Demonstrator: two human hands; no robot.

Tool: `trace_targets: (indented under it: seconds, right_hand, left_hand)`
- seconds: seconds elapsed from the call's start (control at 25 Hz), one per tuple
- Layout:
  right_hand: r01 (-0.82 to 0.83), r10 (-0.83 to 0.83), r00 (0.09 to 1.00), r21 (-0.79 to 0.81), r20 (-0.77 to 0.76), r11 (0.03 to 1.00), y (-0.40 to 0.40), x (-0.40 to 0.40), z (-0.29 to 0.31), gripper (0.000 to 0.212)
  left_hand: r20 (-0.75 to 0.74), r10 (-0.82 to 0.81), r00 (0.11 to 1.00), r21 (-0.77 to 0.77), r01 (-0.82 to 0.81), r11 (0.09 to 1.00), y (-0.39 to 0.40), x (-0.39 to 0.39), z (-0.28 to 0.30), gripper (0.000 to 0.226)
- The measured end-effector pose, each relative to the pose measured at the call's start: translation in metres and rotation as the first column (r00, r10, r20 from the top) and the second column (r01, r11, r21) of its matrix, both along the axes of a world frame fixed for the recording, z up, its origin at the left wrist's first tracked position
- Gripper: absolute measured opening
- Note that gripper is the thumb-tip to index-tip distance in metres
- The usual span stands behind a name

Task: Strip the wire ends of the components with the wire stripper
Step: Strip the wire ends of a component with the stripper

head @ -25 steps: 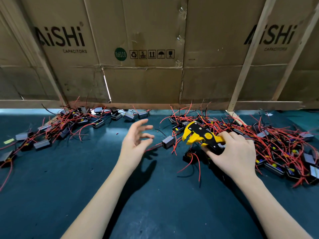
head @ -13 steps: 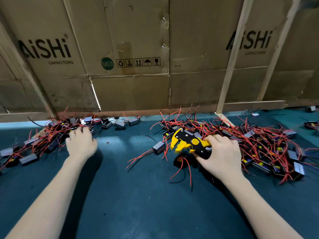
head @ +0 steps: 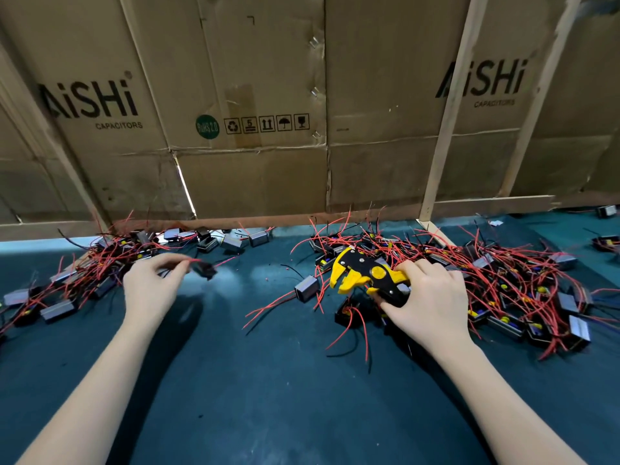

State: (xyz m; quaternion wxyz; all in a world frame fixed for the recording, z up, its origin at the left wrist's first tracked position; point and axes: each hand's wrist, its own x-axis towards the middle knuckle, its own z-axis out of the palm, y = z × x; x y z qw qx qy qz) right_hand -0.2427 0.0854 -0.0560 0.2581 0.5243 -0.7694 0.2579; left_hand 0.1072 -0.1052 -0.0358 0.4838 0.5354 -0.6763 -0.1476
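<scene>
**benchrat:** While both forearms come in over the near edge of the table (head: 268, 414), the right hand (head: 432, 307) has its fingers curled round the handles of the wire stripper (head: 365, 273). It's yellow and black, head pointing left, sitting over the near side of the right-hand pile of components (head: 523, 297).

**solderjoe:** And the left hand (head: 147, 290)?

**benchrat:** Fingertips pinch a red wire (head: 194, 261), and a small dark component (head: 206, 270) hangs off it, blurred, just beside the left pile (head: 84, 270). Can't tell if it's touching the table.

**solderjoe:** Anything loose in the middle?

**benchrat:** One grey boxy component (head: 307, 287) lies alone between the two hands, red leads trailing toward the near edge. A black one (head: 347, 312) sits just under the stripper's head.

**solderjoe:** Back there?

**benchrat:** Both piles run up to the far edge, where a cardboard wall (head: 261, 162) printed AiSHi CAPACITORS stands, held by wooden battens (head: 446, 129).
</scene>
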Motion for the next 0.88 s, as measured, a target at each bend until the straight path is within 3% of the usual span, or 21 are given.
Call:
trace_targets:
  seconds: [0.04,0.12,0.24,0.28,0.36,0.44,0.52,0.6,0.68,0.8,0.84,0.88]
  right_hand:
    - [-0.004,0.004,1.000,-0.001,0.003,1.000,0.000,0.000,0.000,0.048]
    - [-0.005,0.005,1.000,-0.006,0.010,1.000,0.001,-0.001,0.001,0.049]
    - [0.002,-0.002,1.000,-0.014,0.018,1.000,0.002,-0.001,0.002,0.051]
    - [0.001,-0.001,1.000,-0.021,0.020,1.000,0.003,-0.001,0.002,0.051]
    - [-0.008,0.009,1.000,-0.034,0.027,0.999,0.003,-0.001,0.002,0.050]
    - [-0.003,0.005,0.999,-0.034,0.042,0.999,0.004,0.002,0.003,0.049]
    - [0.023,-0.017,0.994,-0.054,0.104,0.998,0.005,0.006,0.004,0.048]
    - [0.015,0.020,0.968,-0.135,0.249,0.991,0.005,0.011,0.007,0.041]
    - [-0.093,0.228,0.853,-0.292,0.470,0.952,0.006,0.011,0.012,0.030]
    - [-0.209,0.565,0.507,-0.543,0.651,0.813,0.011,0.004,0.024,0.010]
    - [-0.221,0.596,0.451,-0.563,0.665,0.796,0.011,0.001,0.027,0.008]
    - [-0.245,0.593,0.459,-0.547,0.662,0.800,0.013,-0.001,0.029,0.010]
  left_hand:
    - [-0.129,-0.146,0.981,0.000,0.147,0.989,0.009,-0.011,0.011,0.015]
    - [-0.287,-0.430,0.856,0.002,0.449,0.893,0.029,-0.028,0.029,0.015]
    - [-0.175,-0.666,0.725,0.142,0.688,0.711,0.056,-0.043,0.030,0.009]
    - [-0.095,-0.691,0.717,0.227,0.691,0.686,0.064,-0.047,0.024,0.007]
    - [0.123,-0.673,0.729,0.344,0.605,0.718,0.076,-0.054,0.009,0.009]
    - [0.285,-0.600,0.747,0.293,0.528,0.797,0.081,-0.058,0.001,0.012]
    - [0.256,-0.555,0.792,0.153,0.533,0.832,0.087,-0.059,0.002,0.013]
    - [0.152,-0.594,0.790,0.052,0.594,0.803,0.094,-0.063,0.005,0.015]
    - [0.075,-0.691,0.719,0.057,0.688,0.723,0.103,-0.074,0.006,0.016]
    - [0.122,-0.791,0.600,0.142,0.778,0.612,0.115,-0.093,-0.003,0.016]
    - [0.143,-0.806,0.574,0.153,0.792,0.591,0.117,-0.097,-0.007,0.014]
    - [0.147,-0.812,0.564,0.160,0.797,0.583,0.117,-0.100,-0.010,0.012]
